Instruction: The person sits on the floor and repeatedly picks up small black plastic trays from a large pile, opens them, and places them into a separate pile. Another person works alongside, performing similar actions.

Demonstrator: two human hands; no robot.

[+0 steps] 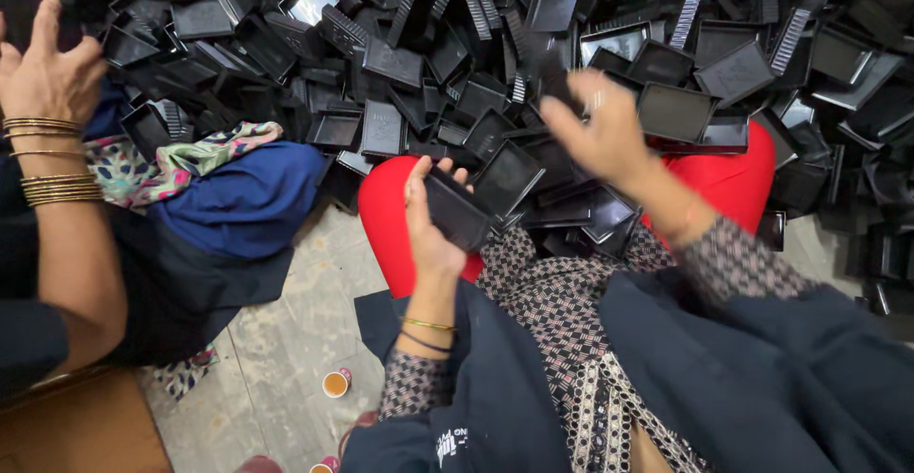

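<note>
Left hand [430, 230] clamped on black rectangular tray [459, 209], frame centre. Right hand [602, 130] blurred, fingers spread, empty, over black tray heap [400, 54] filling upper frame. Red basin [385, 208] beneath.

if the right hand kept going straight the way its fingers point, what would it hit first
Probably the heap of black plastic trays just beyond it. The right hand is blurred and raised, fingers aimed up-left over the pile, so depth is unclear; it may pass above the nearest trays first.
</note>
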